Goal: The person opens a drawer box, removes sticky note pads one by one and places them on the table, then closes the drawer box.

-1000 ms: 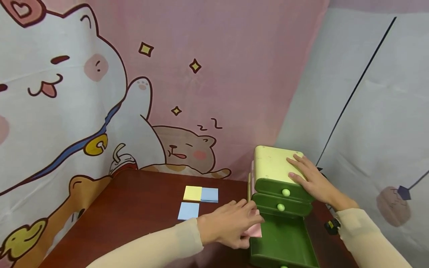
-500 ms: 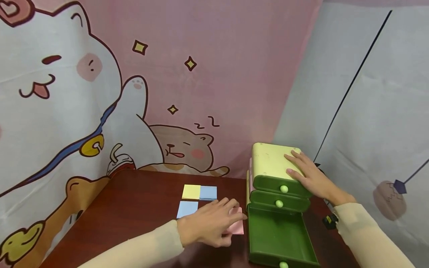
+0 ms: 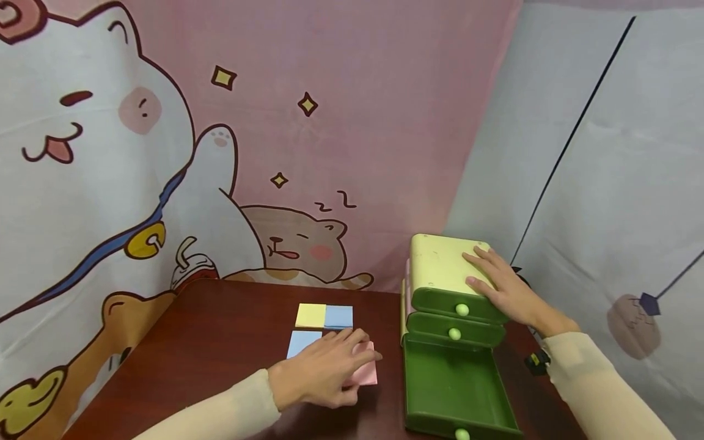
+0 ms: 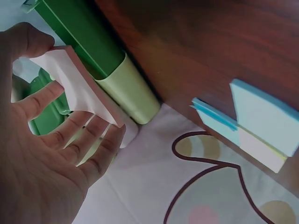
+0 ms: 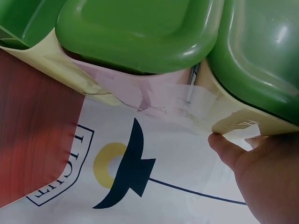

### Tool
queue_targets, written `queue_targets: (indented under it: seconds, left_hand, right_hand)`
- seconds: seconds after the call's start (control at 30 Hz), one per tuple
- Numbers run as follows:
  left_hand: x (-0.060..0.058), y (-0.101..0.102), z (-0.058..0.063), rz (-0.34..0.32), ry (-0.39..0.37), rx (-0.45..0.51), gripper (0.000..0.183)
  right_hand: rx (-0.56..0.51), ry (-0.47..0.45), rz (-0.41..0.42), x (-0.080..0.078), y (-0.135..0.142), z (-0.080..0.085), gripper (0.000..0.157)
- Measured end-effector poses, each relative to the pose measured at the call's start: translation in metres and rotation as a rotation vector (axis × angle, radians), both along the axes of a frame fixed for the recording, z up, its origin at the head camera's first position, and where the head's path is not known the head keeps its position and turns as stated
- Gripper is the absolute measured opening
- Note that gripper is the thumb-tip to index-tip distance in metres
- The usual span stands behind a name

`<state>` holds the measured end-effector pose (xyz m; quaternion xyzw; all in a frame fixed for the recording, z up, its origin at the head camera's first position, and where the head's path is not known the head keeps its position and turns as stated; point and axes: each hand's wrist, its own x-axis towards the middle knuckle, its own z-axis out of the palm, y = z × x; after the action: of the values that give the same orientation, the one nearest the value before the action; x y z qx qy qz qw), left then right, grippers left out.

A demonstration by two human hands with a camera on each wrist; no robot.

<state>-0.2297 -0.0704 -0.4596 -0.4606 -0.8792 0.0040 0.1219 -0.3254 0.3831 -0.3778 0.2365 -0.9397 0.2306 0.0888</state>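
Observation:
My left hand (image 3: pixel 321 370) pinches a pad of pink sticky notes (image 3: pixel 365 364) by its edges, thumb on one side and fingertips on the other. In the left wrist view the pink pad (image 4: pixel 74 86) stands clear of the palm. Fingers spread, my right hand (image 3: pixel 508 290) rests on the pale yellow top of a small drawer cabinet (image 3: pixel 440 263). The cabinet's bottom green drawer (image 3: pixel 456 385) is pulled out, with bare floor showing; the two drawers above it are pushed in. Seen from the right wrist, the thumb (image 5: pixel 226 149) lies along the cabinet's side.
Left of the cabinet on the dark red table (image 3: pixel 220 348) lie a yellow sticky pad (image 3: pixel 310 315), a blue pad (image 3: pixel 338 316) beside it, and another blue pad (image 3: pixel 302 343) nearer, partly behind my left hand. A cartoon-printed cloth (image 3: pixel 385 153) hangs behind.
My left hand has moved left with the pink pad, from over the open drawer's edge to above the table near the blue pad. The right hand has stayed on the cabinet top.

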Motion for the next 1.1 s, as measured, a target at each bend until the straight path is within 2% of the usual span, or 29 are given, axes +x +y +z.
queue_targets:
  seconds: [0.17,0.33,0.5,0.73,1.1]
  left_hand:
    - [0.006,-0.019,-0.005,0.018,-0.042,0.034,0.065]
    - [0.005,-0.029,-0.013,0.040,-0.080,0.084,0.063]
    - [-0.002,-0.031,-0.015,0.067,-0.084,0.113,0.064]
    - [-0.015,-0.030,-0.020,0.055,-0.050,0.151,0.063]
    - [-0.036,-0.027,-0.033,0.108,-0.081,0.129,0.062]
  right_hand:
    - [-0.002,0.004,0.003,-0.001,-0.002,-0.003,0.069]
    - [0.007,0.014,-0.009,-0.002,-0.001,-0.002,0.069]
    - [0.013,0.012,-0.015,-0.002,0.000,0.002,0.068]
    - [0.006,-0.001,-0.014,-0.002,-0.001,0.003,0.069]
    - [0.003,0.009,-0.012,-0.001,0.000,-0.003,0.068]
